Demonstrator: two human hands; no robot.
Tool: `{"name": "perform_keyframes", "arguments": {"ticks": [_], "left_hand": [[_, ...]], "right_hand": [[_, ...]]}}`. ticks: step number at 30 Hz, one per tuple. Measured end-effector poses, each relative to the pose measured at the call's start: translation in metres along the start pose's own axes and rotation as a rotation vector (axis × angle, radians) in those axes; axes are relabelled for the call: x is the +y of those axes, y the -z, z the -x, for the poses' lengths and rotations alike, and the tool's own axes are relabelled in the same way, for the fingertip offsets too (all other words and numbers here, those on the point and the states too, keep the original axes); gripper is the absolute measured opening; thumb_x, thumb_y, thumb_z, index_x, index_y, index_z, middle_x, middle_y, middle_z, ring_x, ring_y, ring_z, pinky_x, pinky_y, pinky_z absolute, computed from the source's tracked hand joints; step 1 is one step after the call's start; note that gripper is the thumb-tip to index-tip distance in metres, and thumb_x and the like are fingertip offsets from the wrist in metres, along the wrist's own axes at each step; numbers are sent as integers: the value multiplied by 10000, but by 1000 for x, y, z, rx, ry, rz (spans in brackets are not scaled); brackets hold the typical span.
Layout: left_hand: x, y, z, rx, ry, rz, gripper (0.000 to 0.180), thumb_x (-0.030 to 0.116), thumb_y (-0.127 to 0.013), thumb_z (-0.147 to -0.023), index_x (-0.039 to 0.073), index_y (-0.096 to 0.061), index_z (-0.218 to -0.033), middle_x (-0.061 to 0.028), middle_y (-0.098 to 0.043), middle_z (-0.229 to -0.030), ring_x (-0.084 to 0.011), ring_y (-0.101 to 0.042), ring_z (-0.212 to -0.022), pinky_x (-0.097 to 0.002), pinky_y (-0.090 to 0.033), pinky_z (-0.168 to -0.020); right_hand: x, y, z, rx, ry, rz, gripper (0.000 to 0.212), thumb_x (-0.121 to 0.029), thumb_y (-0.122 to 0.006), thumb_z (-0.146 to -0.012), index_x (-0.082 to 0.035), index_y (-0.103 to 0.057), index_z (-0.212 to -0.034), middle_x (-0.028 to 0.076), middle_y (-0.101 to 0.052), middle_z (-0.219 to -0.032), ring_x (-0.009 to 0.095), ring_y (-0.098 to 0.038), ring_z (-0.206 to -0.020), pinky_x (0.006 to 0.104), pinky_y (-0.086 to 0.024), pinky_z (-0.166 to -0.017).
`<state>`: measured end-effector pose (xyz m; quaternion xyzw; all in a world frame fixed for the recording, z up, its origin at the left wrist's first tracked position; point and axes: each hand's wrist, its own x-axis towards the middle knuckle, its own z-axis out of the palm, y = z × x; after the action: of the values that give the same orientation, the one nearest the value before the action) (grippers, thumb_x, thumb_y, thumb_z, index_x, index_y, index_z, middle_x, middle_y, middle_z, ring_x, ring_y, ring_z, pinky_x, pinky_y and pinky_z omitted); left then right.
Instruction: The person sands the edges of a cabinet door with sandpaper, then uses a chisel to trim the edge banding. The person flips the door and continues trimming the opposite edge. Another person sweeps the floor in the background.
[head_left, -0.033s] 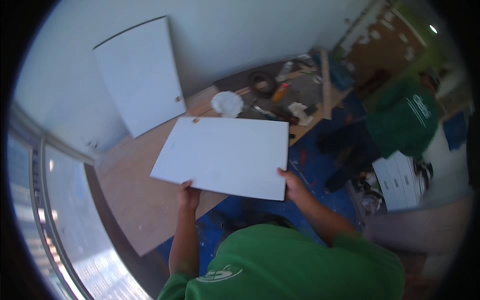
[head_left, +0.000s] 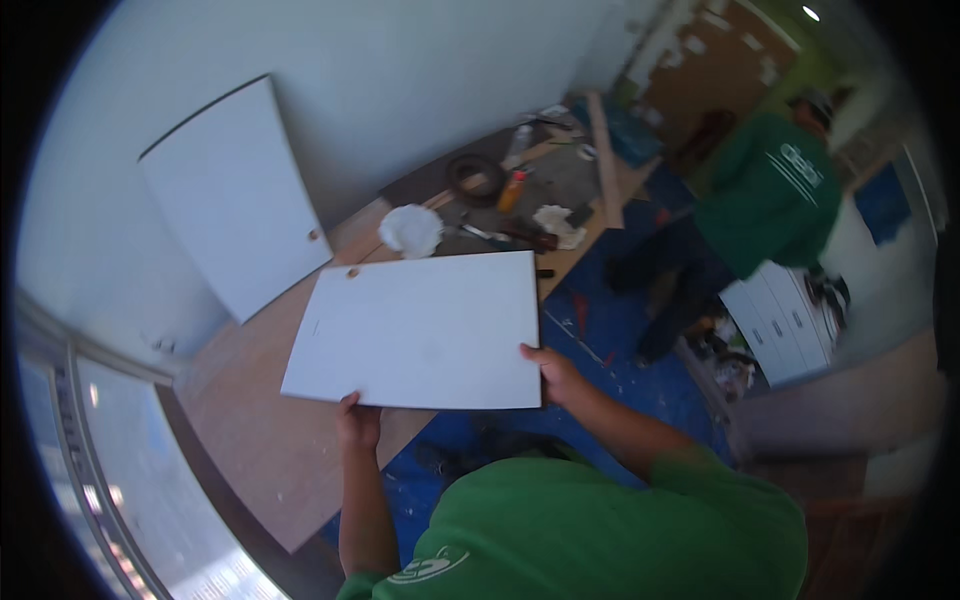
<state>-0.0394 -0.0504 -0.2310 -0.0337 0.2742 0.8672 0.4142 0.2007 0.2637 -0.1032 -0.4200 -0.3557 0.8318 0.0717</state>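
A white rectangular panel lies across my two hands, raised in front of me over the wooden worktop. It has a small round hole near its far left corner. My left hand grips the near edge, thumb on top and the fingers mostly hidden underneath. At the right edge, close to the near corner, my right hand holds on with its thumb over the face. A second white panel with a similar hole leans against the wall, its foot on the worktop.
Beyond the panel lie a white crumpled dish-like thing, a dark ring-shaped roll, an orange-capped bottle and several tools. A co-worker in green bends beside a white drawer unit at right. Blue sheeting covers the floor.
The view has turned to the right, so the surroundings sit further left. The held panel lies a little more level in the picture, with both hands still on it.
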Motion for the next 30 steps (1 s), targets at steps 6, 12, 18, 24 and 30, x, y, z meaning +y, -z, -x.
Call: {"name": "perform_keyframes", "arguments": {"ticks": [6,12,18,24,30], "left_hand": [[4,11,-24,167,-14,-31,751,175,-699,-804,47,-510,-1520,-121,-606,-1495,-335,-572,-1376,-509,-479,-1149],[6,27,-33,178,24,-63,681,187,-700,-816,74,-566,-1474,-103,-656,-1442,-317,-619,-1322,-487,-517,-1108],[-9,39,-24,254,68,-24,684,173,-666,-823,47,-535,-1483,-127,-623,-1465,-331,-592,-1352,-513,-512,-1109],[-15,57,-16,398,148,2,564,235,-574,-958,63,-526,-1493,-143,-619,-1472,-345,-615,-1329,-526,-536,-1087],[-34,65,-10,585,113,-25,561,475,-338,-1146,79,-522,-1498,-166,-591,-1501,-365,-605,-1337,-562,-530,-1121]], "right_hand": [[5,2,-9,-112,-41,-123,663,-297,-730,-1034,15,-468,-1557,253,-590,-1503,408,-593,-1380,577,-495,-1136],[17,6,-11,-68,-70,-170,614,-252,-728,-1037,-8,-484,-1545,224,-605,-1500,402,-595,-1382,605,-483,-1142],[43,29,-19,-54,-150,-171,673,-277,-757,-1021,-33,-461,-1573,211,-582,-1538,391,-548,-1434,603,-442,-1184],[75,38,-22,0,-240,-202,669,-392,-742,-1023,-68,-504,-1558,180,-573,-1567,368,-531,-1452,600,-422,-1193],[78,31,-14,113,-254,-336,772,-683,-478,-1075,-101,-502,-1583,151,-519,-1633,345,-488,-1498,570,-391,-1215]]}}
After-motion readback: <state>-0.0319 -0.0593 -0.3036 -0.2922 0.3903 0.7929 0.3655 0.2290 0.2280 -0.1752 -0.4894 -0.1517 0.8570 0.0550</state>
